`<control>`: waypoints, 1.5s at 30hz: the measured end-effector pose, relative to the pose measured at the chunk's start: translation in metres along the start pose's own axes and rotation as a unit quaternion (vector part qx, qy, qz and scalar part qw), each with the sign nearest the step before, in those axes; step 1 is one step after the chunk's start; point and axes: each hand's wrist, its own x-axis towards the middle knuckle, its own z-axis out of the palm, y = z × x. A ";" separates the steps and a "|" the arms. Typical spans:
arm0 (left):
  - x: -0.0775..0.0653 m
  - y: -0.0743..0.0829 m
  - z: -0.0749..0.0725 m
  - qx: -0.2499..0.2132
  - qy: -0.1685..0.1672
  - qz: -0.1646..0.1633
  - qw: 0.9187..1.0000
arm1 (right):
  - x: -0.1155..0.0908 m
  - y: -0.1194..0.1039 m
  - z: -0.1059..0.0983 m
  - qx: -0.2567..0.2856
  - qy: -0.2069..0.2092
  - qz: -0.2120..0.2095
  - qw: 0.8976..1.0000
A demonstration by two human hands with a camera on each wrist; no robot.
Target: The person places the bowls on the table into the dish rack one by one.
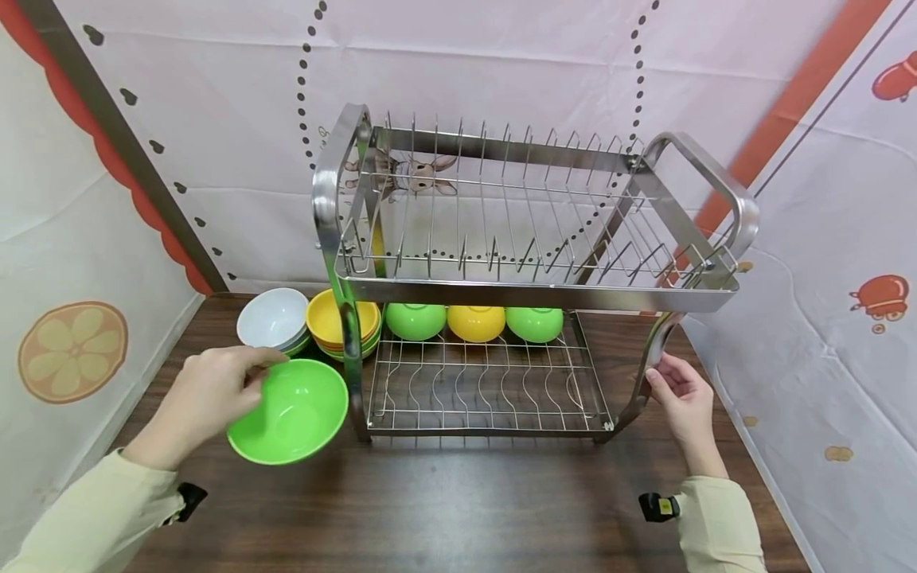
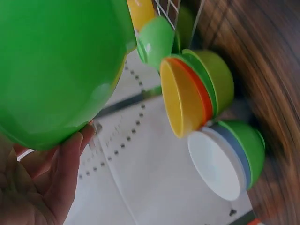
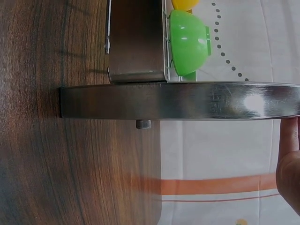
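Note:
My left hand [image 1: 222, 391] pinches the rim of a green bowl [image 1: 297, 414], held above the table to the left of a two-tier metal dish rack [image 1: 530, 296]. In the left wrist view the underside of this green bowl [image 2: 56, 70] fills the upper left, with fingers at its edge. My right hand [image 1: 684, 394] grips the rack's right leg, seen close up in the right wrist view as a metal bar [image 3: 187, 101]. On the lower tier, upside down in a row at the back, sit a green bowl [image 1: 415, 321], a yellow bowl [image 1: 476, 323] and another green bowl [image 1: 534, 324].
Left of the rack stand two stacks of bowls: one topped by a white bowl [image 1: 273, 318], the other by a yellow bowl [image 1: 342, 320]. The upper tier carries upright wire dividers [image 1: 501, 191]. Patterned cloth walls [image 1: 179, 48] enclose the brown wooden table [image 1: 458, 501].

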 end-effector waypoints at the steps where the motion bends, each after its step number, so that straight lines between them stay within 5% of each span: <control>1: 0.000 0.003 0.001 -0.005 -0.007 0.002 1.000 | 0.000 0.000 0.000 0.003 -0.001 0.000 1.000; 19: 0.015 0.058 0.026 -0.092 -0.015 0.103 0.990 | -0.001 -0.003 0.005 0.002 0.012 0.019 1.000; 28: 0.025 0.071 0.040 -0.122 -0.037 0.105 0.986 | -0.005 -0.011 0.017 -0.135 0.064 0.050 0.988; 31: 0.028 0.076 0.044 -0.123 -0.043 0.101 0.986 | -0.010 -0.017 0.030 -0.192 0.099 0.014 0.976; 34: 0.033 0.081 0.049 -0.128 -0.054 0.097 0.986 | -0.015 -0.027 0.051 -0.212 0.107 -0.096 0.967; 37: 0.037 0.086 0.055 -0.136 -0.058 0.101 0.984 | -0.017 -0.034 0.076 -0.235 0.042 -0.270 0.933; 40: 0.040 0.091 0.060 -0.141 -0.050 0.113 0.982 | -0.021 -0.039 0.102 -0.239 -0.102 -0.401 0.878; 45: 0.044 0.095 0.068 -0.135 -0.044 0.128 0.982 | -0.038 -0.049 0.139 -0.261 -0.340 -0.460 0.777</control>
